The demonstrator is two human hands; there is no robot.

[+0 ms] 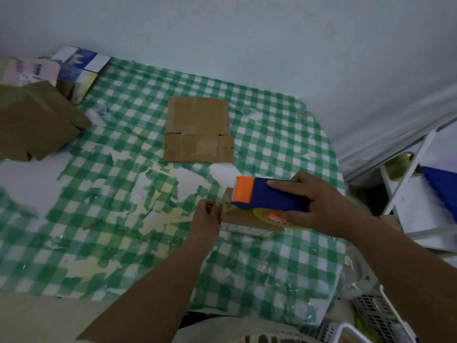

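Observation:
My right hand (319, 206) grips a blue and orange tape dispenser (269, 197) with a clear yellowish tape roll (262, 215) under it. The dispenser sits over a small cardboard box (247, 224) on the green checked tablecloth (123, 194). My left hand (209, 216) pinches the free end of the tape (226, 206) just left of the dispenser's orange head. The box is mostly hidden by the dispenser and both hands.
A flattened cardboard piece (199, 129) lies at the table's middle back. A brown paper bag (34, 120) and printed boxes (79, 68) sit at the back left. White shelves (420, 194) stand to the right, a plastic basket (371, 318) at bottom right.

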